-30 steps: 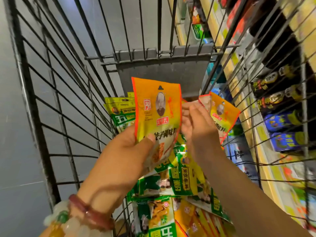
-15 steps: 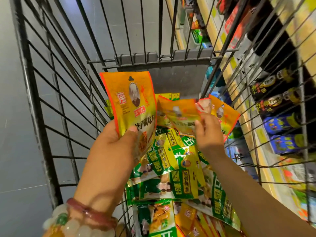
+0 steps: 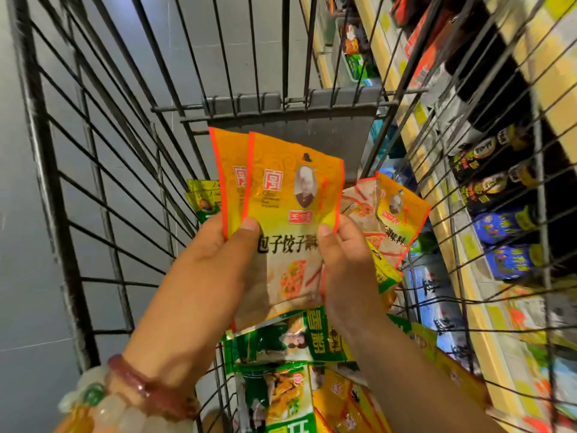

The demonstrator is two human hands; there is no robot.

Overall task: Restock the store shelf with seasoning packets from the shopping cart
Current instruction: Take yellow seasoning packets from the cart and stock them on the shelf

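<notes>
Grey floor shows through the black wire shopping cart (image 3: 93,182), with the store shelf (image 3: 468,198) close on the right. Two orange seasoning packets (image 3: 290,195) are fanned above the cart, pinched by the left hand (image 3: 218,260) under its thumb and by the right hand (image 3: 343,264) at the right edge. More orange and green packets (image 3: 296,342) lie heaped below. Edges should probably be squared and faces aligned before the stack is carried to the shelf, lest one slip.
</notes>
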